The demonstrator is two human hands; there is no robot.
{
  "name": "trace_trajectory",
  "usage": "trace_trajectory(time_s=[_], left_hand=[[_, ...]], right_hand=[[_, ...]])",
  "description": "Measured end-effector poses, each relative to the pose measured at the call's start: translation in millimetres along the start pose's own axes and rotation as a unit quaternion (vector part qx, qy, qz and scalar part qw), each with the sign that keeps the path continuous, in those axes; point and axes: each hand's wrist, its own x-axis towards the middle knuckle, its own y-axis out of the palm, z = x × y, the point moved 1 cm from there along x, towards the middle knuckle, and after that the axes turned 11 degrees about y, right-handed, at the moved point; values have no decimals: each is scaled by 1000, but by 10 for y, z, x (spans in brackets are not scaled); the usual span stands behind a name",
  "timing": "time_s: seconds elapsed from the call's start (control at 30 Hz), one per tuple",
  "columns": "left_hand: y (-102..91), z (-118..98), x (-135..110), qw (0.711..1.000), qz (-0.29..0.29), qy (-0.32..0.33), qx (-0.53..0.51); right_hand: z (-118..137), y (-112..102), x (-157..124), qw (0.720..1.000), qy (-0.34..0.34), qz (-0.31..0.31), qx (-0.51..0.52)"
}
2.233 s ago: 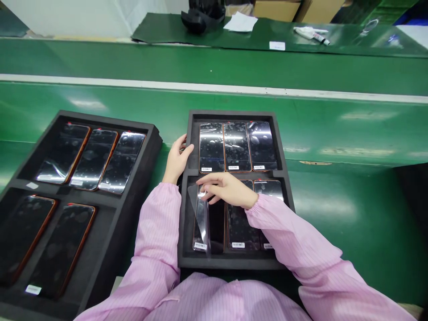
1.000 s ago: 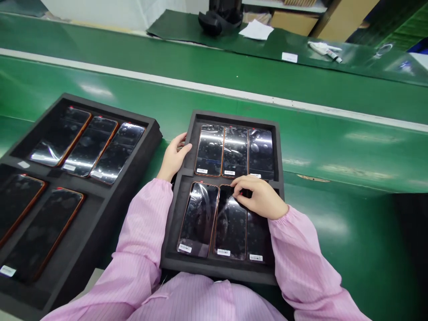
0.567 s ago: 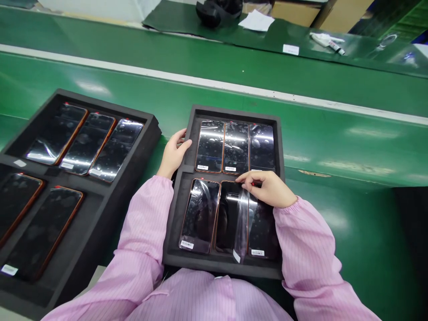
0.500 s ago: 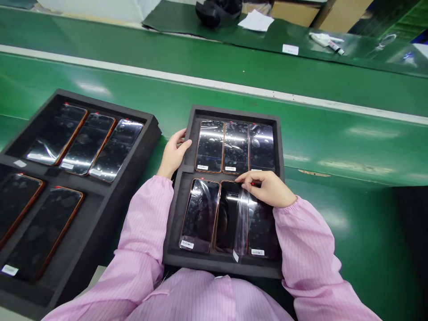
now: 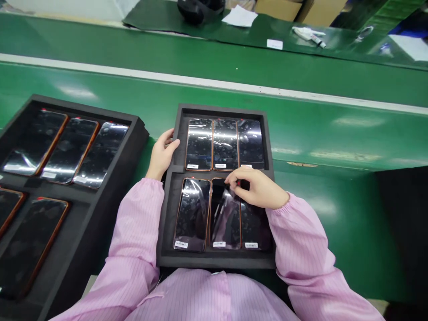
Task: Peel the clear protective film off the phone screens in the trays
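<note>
My left hand grips the left rim of a black foam tray, its thumb on top of the edge. Over the tray's lower row, my right hand pinches the top end of a clear protective film. The film hangs over the middle smartphone, its white label at the phone's bottom end. To its left is a phone with an orange frame and a film on its screen; to its right, another phone is partly under my hand. Three more phones fill the upper row.
At the left stands a second black tray with several phones. Beyond the green work surface, a dark mat carries a paper sheet, a marker and a black object. A dark box-like shape is at the right.
The clear film has swung leftward from the phone's right edge and now lies more squarely over its screen. My left hand keeps its hold on the tray. The camera view has shifted slightly.
</note>
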Motion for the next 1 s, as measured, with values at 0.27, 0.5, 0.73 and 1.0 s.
trace_trajectory(time_s=[0.27,0.5,0.73,1.0], left_hand=[[-8,-23,-23,1000,0,8,13],[-7,-57,-21,1000,-18,-4,16],[-7,-53,-23,1000,-8,-7,18],[6,-102,-31,1000,-11,-18,22]], right_hand=[[65,85,-52,974,129,63,176],[116,247,6,897,242,133,345],[209,271,-2,816,293,169,469],[127,237,-9,816,258,199,478]])
